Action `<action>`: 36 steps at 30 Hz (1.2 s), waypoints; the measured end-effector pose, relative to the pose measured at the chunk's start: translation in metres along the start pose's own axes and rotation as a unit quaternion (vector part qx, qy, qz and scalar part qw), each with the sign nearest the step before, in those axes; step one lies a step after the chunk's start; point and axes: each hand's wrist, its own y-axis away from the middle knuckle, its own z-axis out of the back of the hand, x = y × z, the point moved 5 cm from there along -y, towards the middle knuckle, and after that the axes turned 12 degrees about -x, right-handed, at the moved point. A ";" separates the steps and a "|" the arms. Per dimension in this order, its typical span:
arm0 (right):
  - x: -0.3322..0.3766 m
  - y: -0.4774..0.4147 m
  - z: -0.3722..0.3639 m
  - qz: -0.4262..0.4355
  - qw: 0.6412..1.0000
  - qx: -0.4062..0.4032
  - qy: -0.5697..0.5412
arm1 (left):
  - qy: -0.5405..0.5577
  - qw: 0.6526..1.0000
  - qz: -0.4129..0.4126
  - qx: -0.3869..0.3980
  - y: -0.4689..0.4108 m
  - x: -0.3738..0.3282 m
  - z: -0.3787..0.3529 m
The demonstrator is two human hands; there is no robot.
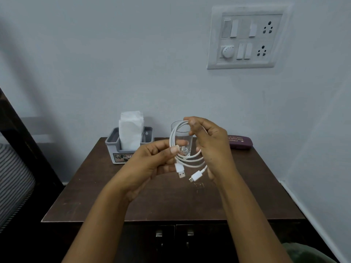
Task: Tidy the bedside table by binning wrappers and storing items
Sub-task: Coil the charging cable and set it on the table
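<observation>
A pale grey wall (133,63) carries a white switch panel (247,37) above the dark wooden tabletop (155,202), dimly lit.

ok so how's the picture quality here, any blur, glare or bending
Head view: dim, soft light; wide-angle lens bows the switch panel and table edges; cable and both hands fairly sharp; glass faint against the wall; no strong glare.

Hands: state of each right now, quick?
Left hand: closed, pinching the coiled white cable near its lower loops.
Right hand: closed, gripping the top of the same coil.
</observation>
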 end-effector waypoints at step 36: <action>-0.027 0.001 -0.012 -0.174 0.957 0.076 -0.220 | -0.035 0.974 -0.096 -0.200 -0.010 0.000 0.015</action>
